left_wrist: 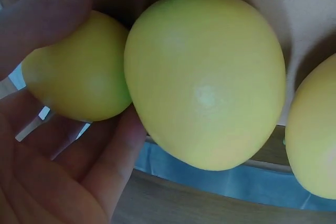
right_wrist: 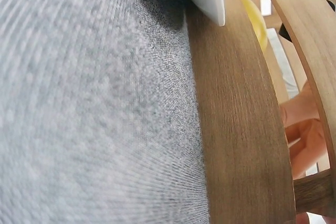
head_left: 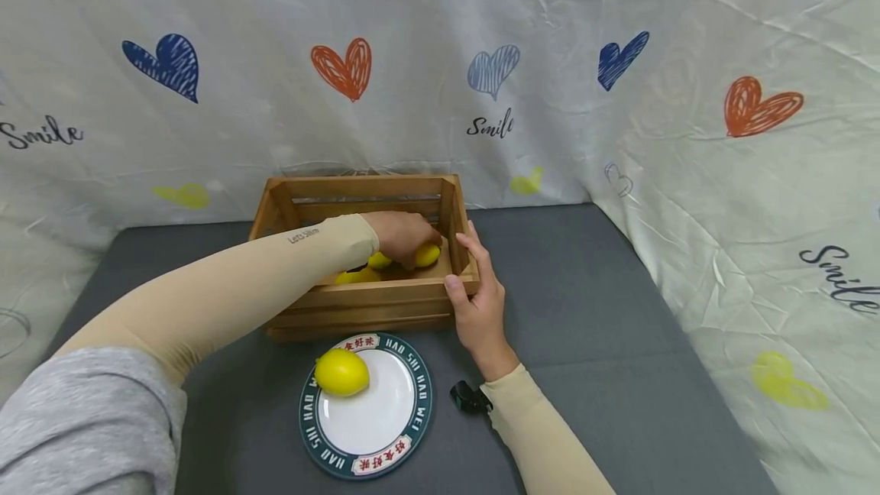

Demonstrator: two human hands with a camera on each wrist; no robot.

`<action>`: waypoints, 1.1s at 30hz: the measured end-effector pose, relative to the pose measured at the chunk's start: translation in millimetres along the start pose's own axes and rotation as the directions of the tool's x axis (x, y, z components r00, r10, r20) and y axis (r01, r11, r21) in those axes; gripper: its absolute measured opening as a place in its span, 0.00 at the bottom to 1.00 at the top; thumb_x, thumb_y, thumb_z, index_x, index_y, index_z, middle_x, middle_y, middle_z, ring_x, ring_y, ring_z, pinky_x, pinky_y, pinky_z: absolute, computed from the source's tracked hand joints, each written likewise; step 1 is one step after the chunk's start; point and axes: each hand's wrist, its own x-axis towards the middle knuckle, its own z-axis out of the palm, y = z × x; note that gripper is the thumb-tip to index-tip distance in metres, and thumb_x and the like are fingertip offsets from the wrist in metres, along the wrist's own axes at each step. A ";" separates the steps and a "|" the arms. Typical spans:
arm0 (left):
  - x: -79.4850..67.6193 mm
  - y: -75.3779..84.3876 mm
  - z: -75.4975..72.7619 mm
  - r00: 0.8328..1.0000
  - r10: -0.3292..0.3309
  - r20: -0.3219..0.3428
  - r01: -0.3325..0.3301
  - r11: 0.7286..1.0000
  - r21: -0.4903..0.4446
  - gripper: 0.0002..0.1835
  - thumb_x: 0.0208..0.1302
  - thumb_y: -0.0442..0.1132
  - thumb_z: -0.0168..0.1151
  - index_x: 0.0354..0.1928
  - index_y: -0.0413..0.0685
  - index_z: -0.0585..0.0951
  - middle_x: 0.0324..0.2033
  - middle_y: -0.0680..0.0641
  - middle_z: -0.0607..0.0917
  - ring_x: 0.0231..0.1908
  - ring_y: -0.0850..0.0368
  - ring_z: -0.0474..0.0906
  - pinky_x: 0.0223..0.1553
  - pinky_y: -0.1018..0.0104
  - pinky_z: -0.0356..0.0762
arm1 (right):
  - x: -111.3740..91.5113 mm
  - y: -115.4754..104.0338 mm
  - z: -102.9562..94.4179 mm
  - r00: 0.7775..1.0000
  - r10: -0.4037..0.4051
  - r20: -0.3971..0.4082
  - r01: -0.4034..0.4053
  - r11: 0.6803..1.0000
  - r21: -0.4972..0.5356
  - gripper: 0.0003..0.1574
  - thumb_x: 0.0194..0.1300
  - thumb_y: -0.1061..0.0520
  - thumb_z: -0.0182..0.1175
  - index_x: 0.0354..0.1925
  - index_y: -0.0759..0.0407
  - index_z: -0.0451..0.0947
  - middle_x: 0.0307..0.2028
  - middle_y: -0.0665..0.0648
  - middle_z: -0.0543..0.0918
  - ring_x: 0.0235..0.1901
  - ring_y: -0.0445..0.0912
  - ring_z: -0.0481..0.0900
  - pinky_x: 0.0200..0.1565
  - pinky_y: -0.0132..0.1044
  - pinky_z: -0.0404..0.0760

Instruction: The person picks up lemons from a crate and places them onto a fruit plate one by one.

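Left hand (head_left: 406, 237) clamped round rightmost lemon (left_wrist: 79, 74) | right hand (head_left: 483, 310) grips crate (head_left: 364, 304) — I'd lift straight, sparing neighbour lemon (left_wrist: 205, 85)

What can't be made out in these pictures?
Head: how many lemons the crate holds; the left forearm covers part of it.
Head: some lettering on the plate, under its lemon.
Left wrist: rest of the rightmost lemon, cut by the right edge.
Right wrist: most of the plate, beyond the top edge.

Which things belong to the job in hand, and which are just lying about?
Job, apparently: left hand, fingers around a lemon; right hand gripping the wooden crate; other lemons inside; plate with one lemon.
Just around: heart-print backdrop; dark table.
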 end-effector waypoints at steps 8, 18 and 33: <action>-7.3 -4.8 -6.7 0.999 0.020 -0.042 -0.019 1.000 0.013 0.37 0.66 0.35 0.74 0.77 0.51 0.76 0.60 0.46 0.85 0.53 0.48 0.79 0.64 0.51 0.82 | 0.0 -4.1 3.6 1.000 0.004 0.000 -0.004 1.000 -0.008 0.43 0.77 0.25 0.52 0.78 0.44 0.69 0.84 0.48 0.63 0.83 0.49 0.63 0.80 0.64 0.64; -43.8 7.7 -22.1 0.986 0.066 -0.153 -0.061 0.997 0.038 0.36 0.66 0.39 0.77 0.75 0.54 0.78 0.66 0.47 0.85 0.61 0.48 0.81 0.71 0.46 0.79 | 0.1 -0.1 1.9 1.000 -0.001 -0.018 0.001 1.000 -0.003 0.40 0.78 0.29 0.54 0.77 0.44 0.69 0.84 0.47 0.64 0.83 0.49 0.64 0.80 0.63 0.63; -118.6 20.0 -28.1 0.970 -0.001 -0.242 0.004 1.000 0.009 0.38 0.66 0.38 0.78 0.77 0.55 0.76 0.68 0.45 0.82 0.60 0.44 0.82 0.69 0.41 0.80 | -0.6 -3.9 1.2 1.000 0.011 -0.019 -0.012 1.000 -0.014 0.39 0.78 0.29 0.55 0.77 0.44 0.69 0.84 0.48 0.64 0.83 0.51 0.64 0.80 0.65 0.62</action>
